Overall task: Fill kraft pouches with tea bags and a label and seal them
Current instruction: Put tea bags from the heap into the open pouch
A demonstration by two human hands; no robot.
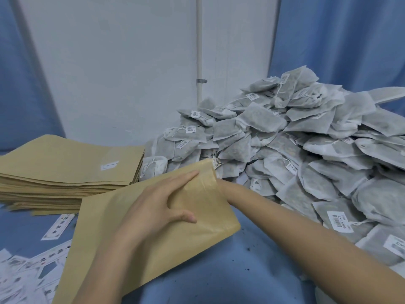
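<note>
My left hand (162,202) lies flat on top of a kraft pouch (140,233), fingers straight and spread, pressing its upper wall near the open mouth. My right hand is pushed inside that mouth, hidden past the wrist, so I cannot tell whether it grasps anything; only my right forearm (306,233) shows, reaching across from the lower right. The pouch rests tilted on the blue cloth (230,270), its mouth toward the tea bags. Printed labels (32,268) lie scattered on the cloth at my lower left. Behind the pouch on the left sits a stack of flat kraft pouches (65,167). On the right rises a big heap of tea bags (295,137) with small white tags, against a white wall (122,62).
</note>
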